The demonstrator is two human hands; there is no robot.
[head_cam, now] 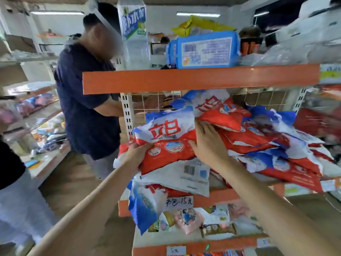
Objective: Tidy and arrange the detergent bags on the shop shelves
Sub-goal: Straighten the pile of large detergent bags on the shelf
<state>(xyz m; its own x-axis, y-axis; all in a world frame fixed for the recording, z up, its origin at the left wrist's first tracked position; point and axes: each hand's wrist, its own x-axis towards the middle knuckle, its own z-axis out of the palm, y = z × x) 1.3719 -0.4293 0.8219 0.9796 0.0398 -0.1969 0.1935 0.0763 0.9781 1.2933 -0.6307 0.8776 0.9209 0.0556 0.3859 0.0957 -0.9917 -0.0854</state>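
- Other person (86,100) at left in dark shirt, face blurred; their hands are hidden behind the shelf upright (127,115).
- Left hand (136,154) grips the lower-left edge of the top detergent bag (166,141), thumb on top, other fingers hidden underneath.
- Right hand (208,143) lies flat, fingers straight, pressing the same bag's right side.
- That bag lies on the pile on the middle shelf (221,197), printed face up, long axis running front to back, white-blue top end pointing away.
- Blue-white bag (144,206) hangs over the shelf's front edge, partly covering the price label (179,202).
- White bag (186,176), barcode side up, lies under the gripped one.
- Pile of red bags (267,141) to the right is tangled; count hard to tell, right end blurred.
- Top shelf (201,80): water bottle (134,32), top cut off; blue pack (206,49).
- Bottom shelf: small snack packets (190,218), blurred.
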